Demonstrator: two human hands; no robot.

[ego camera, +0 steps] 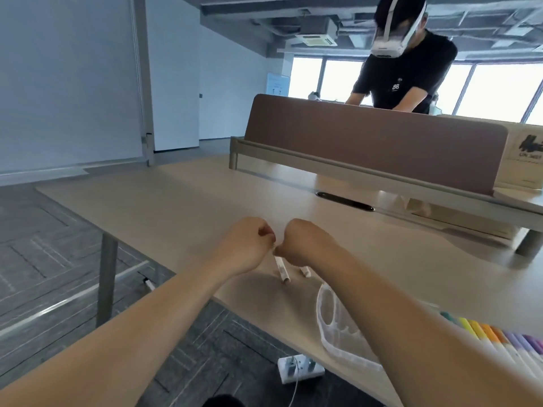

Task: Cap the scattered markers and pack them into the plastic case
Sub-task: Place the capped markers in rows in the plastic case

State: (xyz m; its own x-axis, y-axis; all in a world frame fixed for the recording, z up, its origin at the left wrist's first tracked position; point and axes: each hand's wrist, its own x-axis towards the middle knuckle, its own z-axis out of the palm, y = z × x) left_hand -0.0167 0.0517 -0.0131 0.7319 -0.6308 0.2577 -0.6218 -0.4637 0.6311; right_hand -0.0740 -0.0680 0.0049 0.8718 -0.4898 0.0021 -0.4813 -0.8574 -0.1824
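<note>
Looking down along two bare forearms to a pale worktop [176, 207] that fills the middle of the view, with a brown partition [367, 142] along its far edge. Behind the partition stands another person [411, 69] in a headset and a black shirt whose small white mark looks like "88". A cardboard box [526, 154] at far right carries a black scribble print; its lettering is too blurred to read.

The plastic case [338, 327] lies open at lower right, near the front edge and partly under the right forearm. Beside it sits a packed row of markers [499, 339] with pastel caps.

The two hands meet above the worktop's middle. The right hand [308, 242] is curled around the far end of a white marker [281, 270], whose long axis slants back toward the viewer. The left hand [249, 245] is curled into a pinch just beside that end; whether it holds a cap cannot be told. A second marker [305, 272] lies beneath the right wrist. The case lies right of and nearer than both hands, so the right hand is likely the closer one.
</note>
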